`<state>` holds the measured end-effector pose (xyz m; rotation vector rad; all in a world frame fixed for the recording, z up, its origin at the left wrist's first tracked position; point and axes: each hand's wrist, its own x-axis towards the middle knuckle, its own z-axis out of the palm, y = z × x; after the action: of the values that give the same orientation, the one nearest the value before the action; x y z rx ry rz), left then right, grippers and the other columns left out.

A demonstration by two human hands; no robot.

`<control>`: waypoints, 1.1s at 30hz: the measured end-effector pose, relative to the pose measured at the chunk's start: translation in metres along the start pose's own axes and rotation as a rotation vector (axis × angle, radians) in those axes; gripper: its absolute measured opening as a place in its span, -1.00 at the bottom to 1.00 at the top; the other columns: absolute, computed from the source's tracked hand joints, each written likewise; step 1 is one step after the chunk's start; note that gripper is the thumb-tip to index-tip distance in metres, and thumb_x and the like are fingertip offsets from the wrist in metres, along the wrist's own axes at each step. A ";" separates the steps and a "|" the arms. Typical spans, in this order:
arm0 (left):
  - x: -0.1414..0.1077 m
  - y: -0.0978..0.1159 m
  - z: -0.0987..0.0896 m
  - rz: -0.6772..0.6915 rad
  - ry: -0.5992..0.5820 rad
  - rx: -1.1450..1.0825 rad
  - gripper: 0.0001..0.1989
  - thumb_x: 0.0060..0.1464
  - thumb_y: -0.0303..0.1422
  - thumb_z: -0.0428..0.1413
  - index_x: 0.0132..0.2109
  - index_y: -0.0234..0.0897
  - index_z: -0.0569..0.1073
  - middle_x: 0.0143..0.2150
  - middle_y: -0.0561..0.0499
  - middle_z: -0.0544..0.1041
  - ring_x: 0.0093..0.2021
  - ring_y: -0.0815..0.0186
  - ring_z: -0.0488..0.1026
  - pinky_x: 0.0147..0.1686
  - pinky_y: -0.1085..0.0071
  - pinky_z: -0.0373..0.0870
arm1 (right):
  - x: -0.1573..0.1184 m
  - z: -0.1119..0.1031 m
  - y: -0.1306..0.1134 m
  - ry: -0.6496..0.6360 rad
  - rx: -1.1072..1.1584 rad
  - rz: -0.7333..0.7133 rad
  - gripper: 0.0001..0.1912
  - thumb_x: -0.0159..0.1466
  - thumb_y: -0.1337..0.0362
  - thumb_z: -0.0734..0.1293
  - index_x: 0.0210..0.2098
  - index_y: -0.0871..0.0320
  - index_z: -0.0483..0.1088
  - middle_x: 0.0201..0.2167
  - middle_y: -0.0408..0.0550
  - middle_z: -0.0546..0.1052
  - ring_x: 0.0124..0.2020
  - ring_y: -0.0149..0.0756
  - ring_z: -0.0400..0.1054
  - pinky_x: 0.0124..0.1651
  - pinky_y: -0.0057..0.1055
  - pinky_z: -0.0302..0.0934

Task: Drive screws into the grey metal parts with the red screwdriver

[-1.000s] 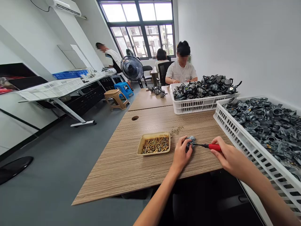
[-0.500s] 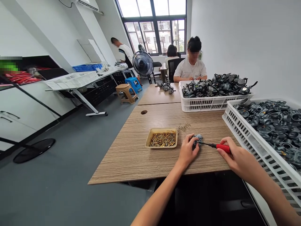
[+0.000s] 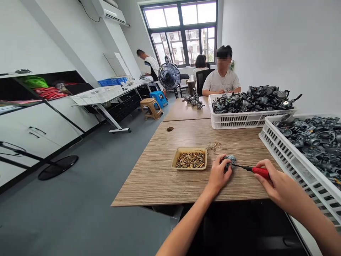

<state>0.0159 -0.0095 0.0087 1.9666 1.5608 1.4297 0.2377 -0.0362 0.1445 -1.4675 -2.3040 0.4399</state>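
Workshop, white crates of seemingly metal parts, worktable, standing fan

The left hand partly hides the grey part, the screwdriver tip beside it is indistinct, and the crate right of the right hand is cut off.

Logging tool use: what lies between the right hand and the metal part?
A red-handled screwdriver, in the head view: the right hand grips it, and its dark shaft runs to the metal part.
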 end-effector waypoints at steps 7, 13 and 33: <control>-0.001 -0.001 0.000 -0.013 0.002 -0.006 -0.80 0.23 -0.47 0.18 -0.03 -0.15 0.56 0.19 -0.12 0.46 0.21 0.14 0.49 0.25 0.11 0.46 | -0.001 -0.001 -0.001 -0.014 0.038 0.007 -0.72 0.45 -0.02 0.11 0.02 -0.03 0.21 -0.20 0.00 0.70 -0.16 0.00 0.65 -0.26 -0.25 0.40; -0.001 -0.002 0.000 -0.011 0.000 -0.004 -0.80 0.23 -0.47 0.18 -0.03 -0.16 0.56 0.19 -0.13 0.46 0.20 0.13 0.50 0.24 0.09 0.47 | 0.000 0.001 -0.001 -0.003 -0.070 0.086 -0.69 0.46 -0.10 0.07 -0.15 -0.02 0.19 -0.26 0.02 0.68 -0.27 0.07 0.64 -0.36 -0.22 0.36; -0.002 -0.002 -0.001 -0.027 0.020 0.011 -0.82 0.23 -0.47 0.17 -0.06 -0.15 0.56 0.19 -0.11 0.46 0.15 0.18 0.52 0.22 0.14 0.48 | -0.002 0.001 0.000 -0.027 0.093 -0.033 -0.74 0.51 0.03 0.10 0.07 -0.01 0.20 -0.12 0.03 0.69 -0.14 -0.04 0.64 -0.23 -0.27 0.40</control>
<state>0.0142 -0.0105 0.0066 1.9362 1.6013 1.4379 0.2381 -0.0384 0.1430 -1.3856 -2.2925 0.5532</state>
